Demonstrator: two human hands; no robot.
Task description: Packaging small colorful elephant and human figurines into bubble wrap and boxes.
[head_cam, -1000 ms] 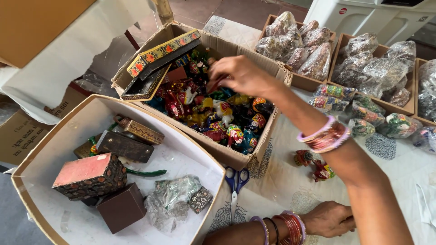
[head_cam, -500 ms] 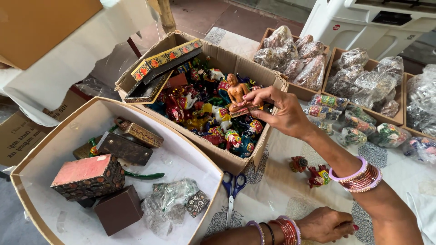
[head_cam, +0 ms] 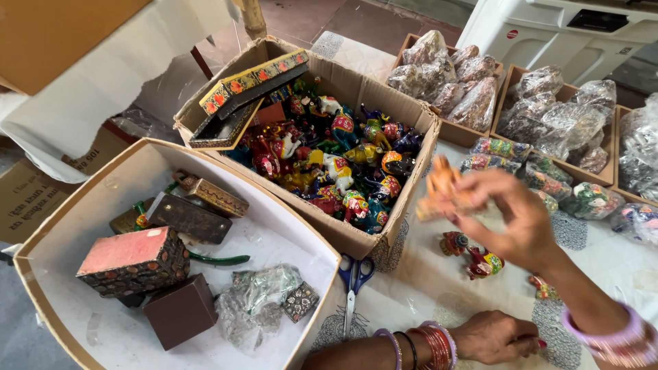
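My right hand hangs above the table, blurred by motion, with an orange-brown figurine gripped in its fingers. It is just right of a cardboard box packed with several painted animal figurines. Two small painted figurines stand on the patterned cloth under that hand. My left hand rests flat on the cloth at the bottom, fingers loosely curled, holding nothing; bangles circle both wrists.
A large white-lined box at left holds decorated small boxes and a plastic wrapper. Blue-handled scissors lie on the cloth. Trays of plastic-wrapped items sit at the back right, beside a white appliance.
My right hand has drawn the orange figurine out of the figurine box and moved it right and toward me, above the cloth. The left hand has stayed put.
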